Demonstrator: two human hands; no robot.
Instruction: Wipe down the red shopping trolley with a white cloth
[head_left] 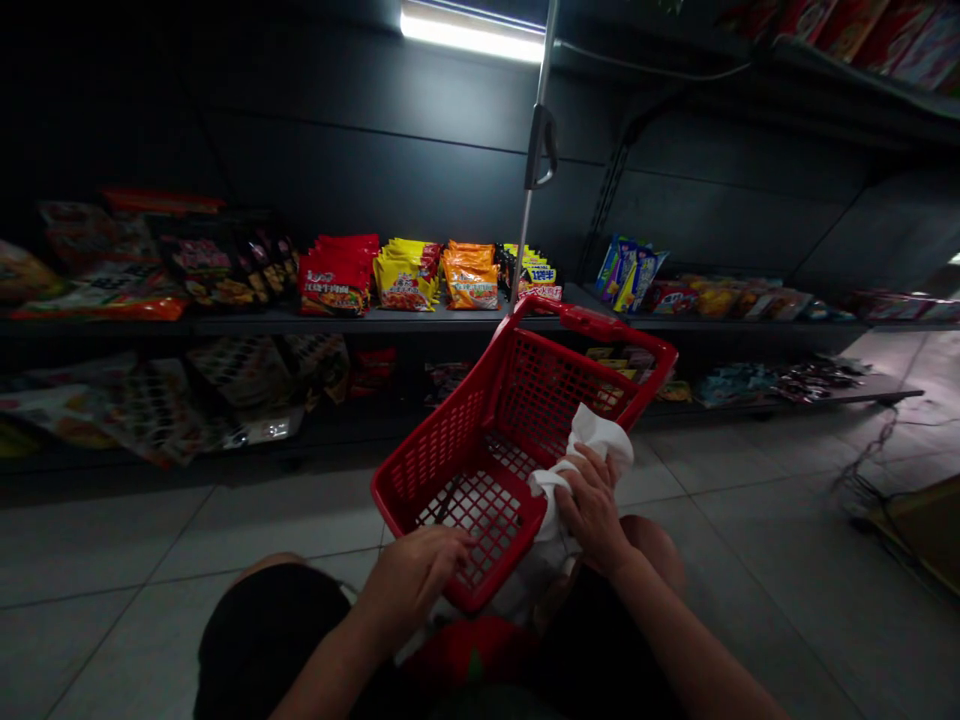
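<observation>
A red plastic shopping basket [433, 447] with grid walls stands tilted between my knees. My right hand [592, 497] is closed around a crumpled white cloth or tissue [602, 432], pressed against the basket's right rim. My left hand [415, 578] lies over the near left rim with its fingers bent, closed on the edge; the fingertips reach over the basket's inside. Through the grid bottom the pale floor shows. A thin silver rod [527, 215] with a grey grip piece [541, 148] rises behind the basket; whether it joins the basket cannot be made out.
Ahead runs a dark shelf [442, 320] with red noodle packs [335, 278], yellow packs [407, 275] and orange packs [470, 277]. Blue-green packs [631, 273] stand further right. A lower shelf holds more packets [169, 405]. Cables [862, 480] lie on the tiled floor [757, 580] at right.
</observation>
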